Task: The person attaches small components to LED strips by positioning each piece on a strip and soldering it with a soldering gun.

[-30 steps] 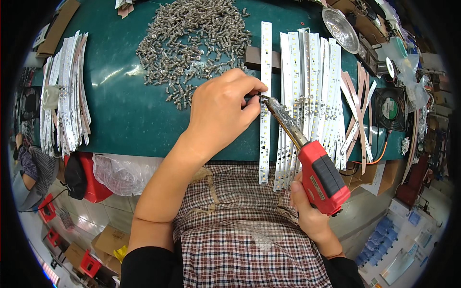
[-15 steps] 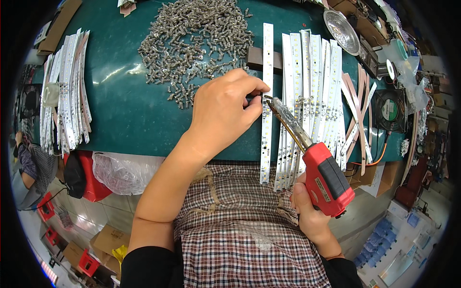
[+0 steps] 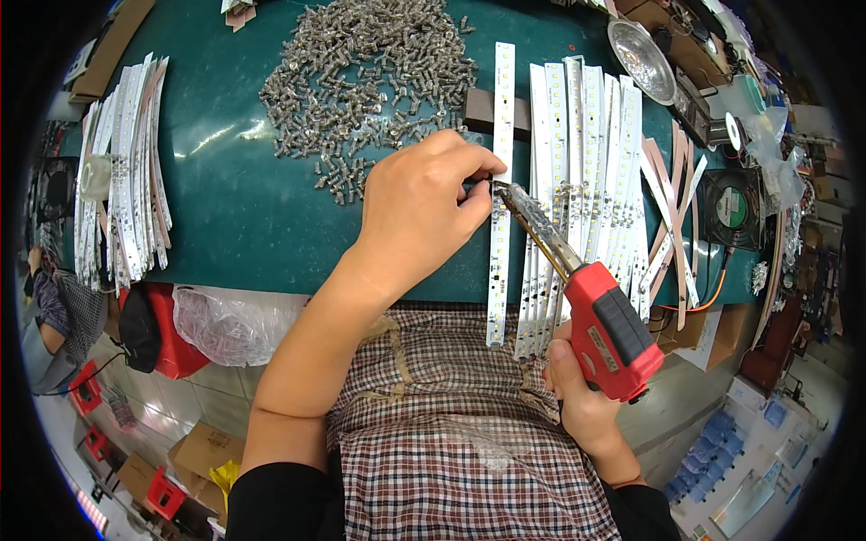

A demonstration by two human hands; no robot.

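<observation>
My right hand (image 3: pixel 585 406) is closed around the grip of a red and black soldering gun (image 3: pixel 613 334). Its long metal tip slants up and left to the middle of a narrow white LED strip (image 3: pixel 498 270), which lies lengthwise before me. The far part of that strip rests across a dark block (image 3: pixel 481 110). My left hand (image 3: pixel 424 194) is closed in a pinch at the strip, right beside the soldering tip. Between thumb and forefinger a small dark bit shows; the fingers hide most of it.
Beyond my left hand lies a big heap of small metal parts (image 3: pixel 361 63) on the green tabletop (image 3: pixel 216 198). White LED strips (image 3: pixel 586 198) are stacked to the right, more strips (image 3: pixel 122 171) at the far left. A small black fan (image 3: pixel 732 207) and a round metal dish (image 3: pixel 642 61) stand right.
The soldering gun's body has shifted slightly up and left, its tip staying by the pinching fingers. My left hand and the LED strip look nearly still.
</observation>
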